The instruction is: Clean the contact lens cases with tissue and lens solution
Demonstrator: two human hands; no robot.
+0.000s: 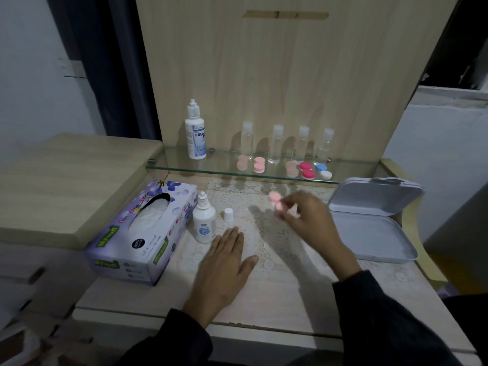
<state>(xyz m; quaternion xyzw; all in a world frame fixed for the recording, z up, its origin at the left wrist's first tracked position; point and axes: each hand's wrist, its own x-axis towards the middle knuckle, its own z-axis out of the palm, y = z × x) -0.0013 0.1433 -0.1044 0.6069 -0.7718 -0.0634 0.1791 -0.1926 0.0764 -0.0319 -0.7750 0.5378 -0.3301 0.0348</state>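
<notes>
My right hand (309,220) pinches a pink contact lens case (276,200) above the lace mat (264,249); the case is blurred. My left hand (224,262) lies flat on the mat with straight fingers, beside a small lens solution bottle (203,223) whose white cap (228,214) stands apart on the mat. A purple tissue box (142,233) sits to the left of the bottle. Several more lens cases lie on the glass shelf (184,169): a pale pink one (242,162), a pink and white one (259,165), a magenta one (306,170) and a blue and white one (323,171).
A tall solution bottle (195,133) and several clear small bottles (277,143) stand on the glass shelf against the wooden back panel. An open grey plastic box (369,233) lies at the right. A wooden cabinet top (66,186) rises on the left.
</notes>
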